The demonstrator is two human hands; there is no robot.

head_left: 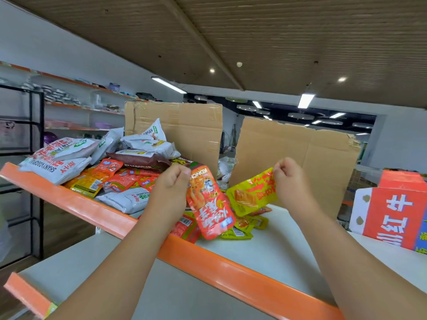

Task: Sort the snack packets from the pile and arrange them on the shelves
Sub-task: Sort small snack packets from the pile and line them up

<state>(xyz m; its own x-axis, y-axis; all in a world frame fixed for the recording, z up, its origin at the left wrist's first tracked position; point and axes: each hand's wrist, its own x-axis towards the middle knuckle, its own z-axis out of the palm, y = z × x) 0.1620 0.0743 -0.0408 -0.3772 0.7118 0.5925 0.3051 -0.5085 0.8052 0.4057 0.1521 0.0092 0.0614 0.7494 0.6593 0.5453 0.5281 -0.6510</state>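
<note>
My left hand (172,188) pinches the top of an orange-red snack packet (209,204), which hangs above the upper shelf (272,241). My right hand (290,179) grips a yellow snack packet (250,195) by its corner, just right of the orange one. Behind and left of my hands lies the pile of snack packets (111,167): white, brown, red and yellow ones heaped on the shelf's left half. Several small yellow and red packets (238,229) lie flat under the two that I hold.
The upper shelf has an orange front edge (221,269); a lower white shelf (161,294) sits in front of it. Two cardboard sheets (295,162) stand behind the pile. A red and white carton (392,213) rests at the right. A black rack (34,158) stands at the left.
</note>
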